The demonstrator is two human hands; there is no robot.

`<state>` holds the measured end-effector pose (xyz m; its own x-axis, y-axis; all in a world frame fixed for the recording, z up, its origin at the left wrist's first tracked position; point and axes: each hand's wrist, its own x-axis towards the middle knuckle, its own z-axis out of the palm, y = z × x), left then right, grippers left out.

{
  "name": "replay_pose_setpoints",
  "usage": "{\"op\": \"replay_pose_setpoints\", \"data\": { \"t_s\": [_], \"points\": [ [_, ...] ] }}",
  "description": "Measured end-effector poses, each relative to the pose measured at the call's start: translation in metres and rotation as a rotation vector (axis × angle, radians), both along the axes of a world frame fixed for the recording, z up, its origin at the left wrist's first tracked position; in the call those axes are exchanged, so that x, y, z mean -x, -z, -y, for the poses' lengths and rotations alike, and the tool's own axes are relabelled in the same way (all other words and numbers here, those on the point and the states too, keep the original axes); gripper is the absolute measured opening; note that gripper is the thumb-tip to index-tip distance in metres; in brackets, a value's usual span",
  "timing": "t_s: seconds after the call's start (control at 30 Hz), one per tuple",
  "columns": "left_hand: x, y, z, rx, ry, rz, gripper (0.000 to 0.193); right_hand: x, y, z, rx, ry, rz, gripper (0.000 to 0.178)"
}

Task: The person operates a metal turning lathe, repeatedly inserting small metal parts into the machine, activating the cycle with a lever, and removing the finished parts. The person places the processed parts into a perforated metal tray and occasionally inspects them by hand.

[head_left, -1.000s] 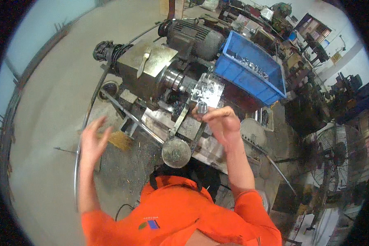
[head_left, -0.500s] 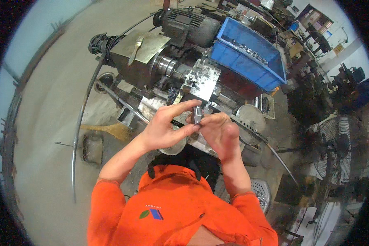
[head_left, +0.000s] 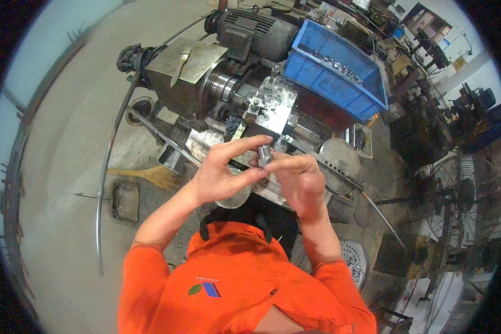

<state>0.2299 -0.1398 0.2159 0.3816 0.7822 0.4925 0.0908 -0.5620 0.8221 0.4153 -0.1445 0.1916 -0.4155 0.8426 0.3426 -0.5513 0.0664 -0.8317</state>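
Between both hands, in front of the lathe, is a small shiny threaded metal fitting [head_left: 265, 155]. My left hand [head_left: 220, 171] grips it endwise, forefinger at the upper end and thumb at the lower end. From the other side, my right hand [head_left: 301, 181] closes its thumb and forefinger on the fitting; its other fingers are curled and partly hidden. Just beyond the hands lies the lathe's bright tool block [head_left: 276, 106], dotted with metal chips. The lathe's spindle [head_left: 224, 87] is to its left.
A blue crate [head_left: 334, 72] holding many small metal parts stands behind the tool block. A brush [head_left: 180, 67] lies on the headstock's cover plate [head_left: 197, 58], near a dark motor [head_left: 255, 34]. A broom [head_left: 150, 176] is on the floor at left; a fan [head_left: 453, 195] stands at right.
The fitting has tilted slightly and moved a little left in the hands. My right forefinger and thumb have shifted across its lower side. Both hands keep their hold.
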Motion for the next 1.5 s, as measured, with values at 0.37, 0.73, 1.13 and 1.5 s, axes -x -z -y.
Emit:
{"op": "replay_pose_setpoints", "data": {
  "t_s": [0.37,0.73,1.13,1.5],
  "points": [
    [0.002,0.008,-0.002,-0.054,-0.025,-0.015,0.047,0.007,-0.015,0.006,-0.156,0.184,0.251,0.031],
    [-0.007,0.008,-0.003,-0.025,0.015,-0.032,0.047,-0.004,-0.031,0.011,-0.553,0.482,0.664,0.038],
    [-0.008,0.006,0.003,0.202,0.07,0.105,0.03,0.005,-0.047,0.028,-1.062,0.77,1.061,0.027],
    [0.0,0.006,0.003,0.244,0.095,0.09,0.031,0.008,-0.049,0.033,-1.067,0.754,1.097,0.026]
  ]
}}
